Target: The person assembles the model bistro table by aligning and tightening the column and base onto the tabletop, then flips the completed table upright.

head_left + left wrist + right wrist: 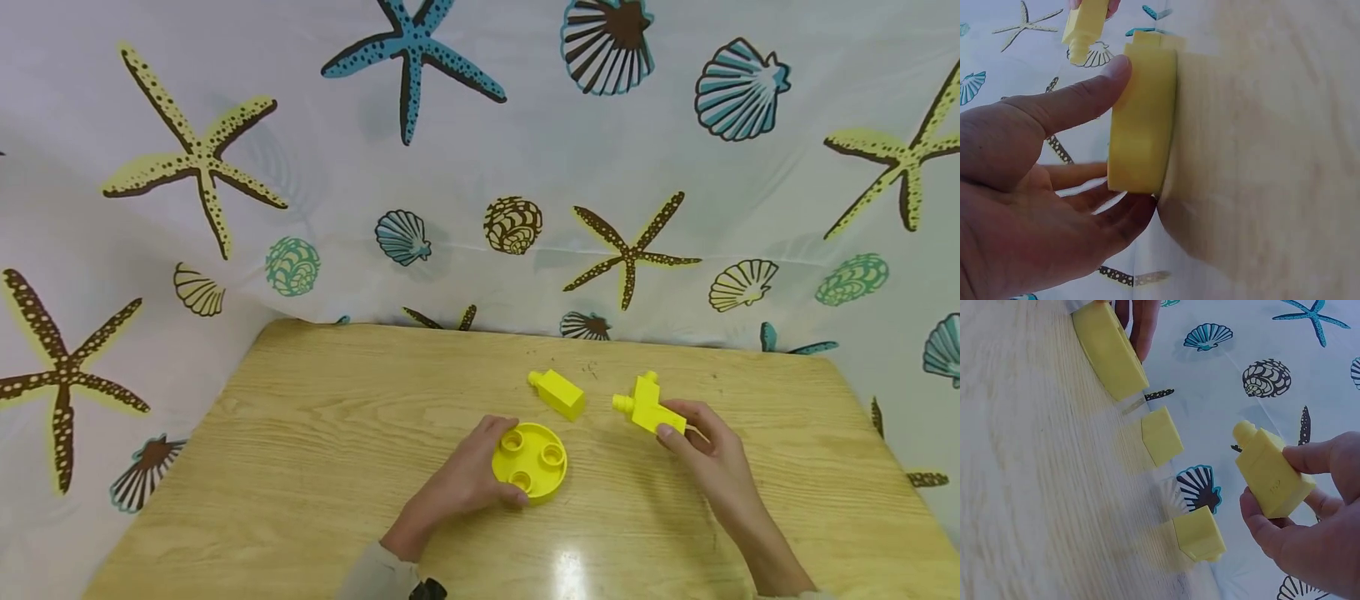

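My left hand [468, 471] grips a round yellow tray [532, 457] by its left side, thumb near and fingers round the far rim. Three raised ring sockets stand inside this shallow piece, which is at the tabletop. Between thumb and fingers, my right hand [716, 454] pinches a yellow bottle-shaped block [1272, 475] above the table, its round knob pointing left. A second such block [645, 390] lies just behind it, partly covered by it in the head view. The third block [561, 395] lies beyond the tray, knob toward the far left.
The wooden table [337, 400] carries all the yellow pieces. A white cloth [465, 183] printed with starfish and shells hangs behind the table and along its sides. A light sleeve [378, 573] and a dark band [428, 589] show at my left wrist.
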`<state>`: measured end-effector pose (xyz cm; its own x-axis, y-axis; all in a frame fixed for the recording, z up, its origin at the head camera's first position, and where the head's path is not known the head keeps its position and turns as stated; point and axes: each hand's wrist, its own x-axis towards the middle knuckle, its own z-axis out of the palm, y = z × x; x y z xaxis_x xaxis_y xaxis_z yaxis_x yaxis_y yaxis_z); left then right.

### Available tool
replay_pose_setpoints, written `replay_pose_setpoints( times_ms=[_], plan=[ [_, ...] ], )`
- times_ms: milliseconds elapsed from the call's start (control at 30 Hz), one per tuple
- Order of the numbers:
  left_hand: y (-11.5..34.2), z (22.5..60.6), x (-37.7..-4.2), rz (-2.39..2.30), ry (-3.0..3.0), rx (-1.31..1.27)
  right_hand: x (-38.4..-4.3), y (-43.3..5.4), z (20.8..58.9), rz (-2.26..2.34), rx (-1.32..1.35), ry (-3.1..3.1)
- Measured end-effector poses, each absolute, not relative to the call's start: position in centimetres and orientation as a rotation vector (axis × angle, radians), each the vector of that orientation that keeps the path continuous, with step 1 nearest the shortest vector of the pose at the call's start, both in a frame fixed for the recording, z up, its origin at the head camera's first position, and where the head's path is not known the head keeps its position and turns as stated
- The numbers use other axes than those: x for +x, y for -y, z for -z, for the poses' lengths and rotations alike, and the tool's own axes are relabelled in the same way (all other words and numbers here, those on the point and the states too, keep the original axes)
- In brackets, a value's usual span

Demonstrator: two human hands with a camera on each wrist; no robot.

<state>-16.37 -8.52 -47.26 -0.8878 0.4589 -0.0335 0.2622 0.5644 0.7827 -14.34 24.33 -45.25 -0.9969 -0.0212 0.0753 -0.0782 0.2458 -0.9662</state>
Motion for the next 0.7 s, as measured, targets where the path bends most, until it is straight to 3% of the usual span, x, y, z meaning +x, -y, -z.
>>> replay_pose_setpoints(
  times_ms=[267,700],
  plan=[
    [9.6,47.1,-16.4,-1.279,-2.489,0.666,-15.2,-22.7,44.9,-1.998,-0.094,2.324],
    [8.7,47.3,-16.3,-1.258,-2.463,0.578,-15.6,-19.7,46.0,-2.059,-0.072,1.999]
  ],
)
